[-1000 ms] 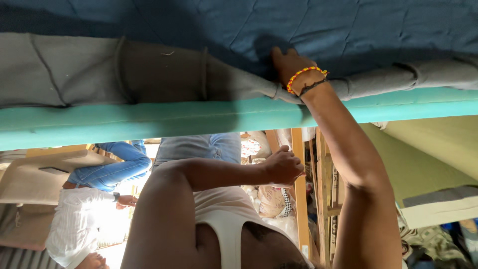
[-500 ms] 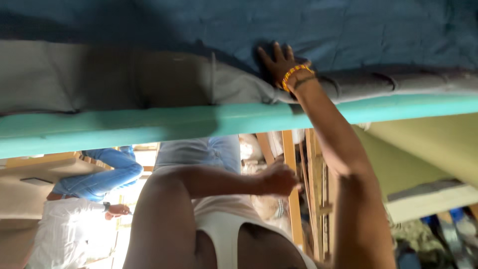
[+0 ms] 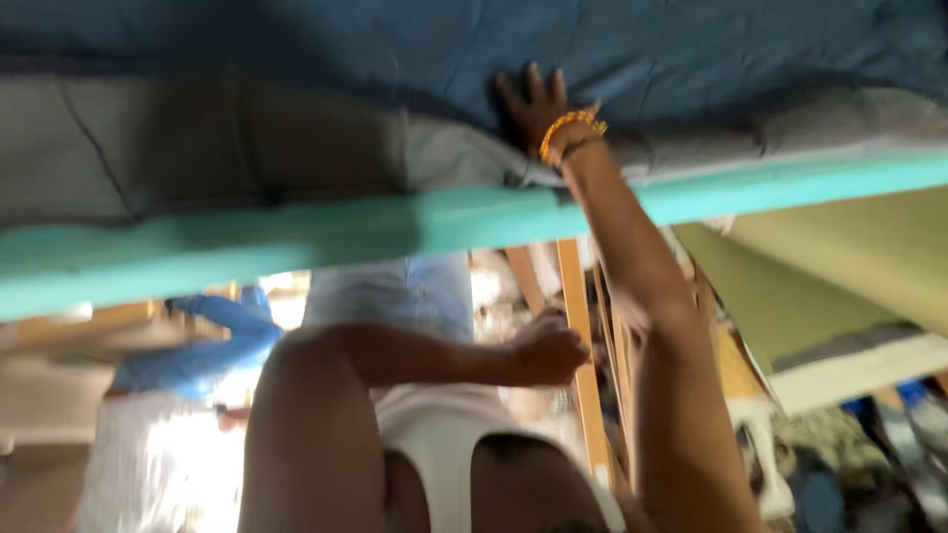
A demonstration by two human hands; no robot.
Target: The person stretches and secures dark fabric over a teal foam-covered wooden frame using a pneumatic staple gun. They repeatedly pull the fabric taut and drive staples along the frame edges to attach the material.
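My right hand (image 3: 533, 104), with an orange bead bracelet on the wrist, lies flat with fingers apart on a blue fabric sheet (image 3: 296, 44). It rests where the blue sheet meets a grey padded layer (image 3: 197, 148), above a turquoise edge (image 3: 296, 232). My left hand (image 3: 548, 350) is closed in a fist in front of my chest, right beside a thin upright wooden slat (image 3: 583, 395). Whether the fist holds anything is hidden. The picture is blurred.
Beyond the turquoise edge, a person in blue trousers and a white top (image 3: 188, 355) is at the left, and another in a pale shirt (image 3: 395, 291) stands in the middle. Olive and white boards (image 3: 839, 286) lean at the right, with clutter below them.
My right hand has slid left and farther onto the blue sheet, its fingers now spread flat. The left fist has stayed by the slat. The view has shifted.
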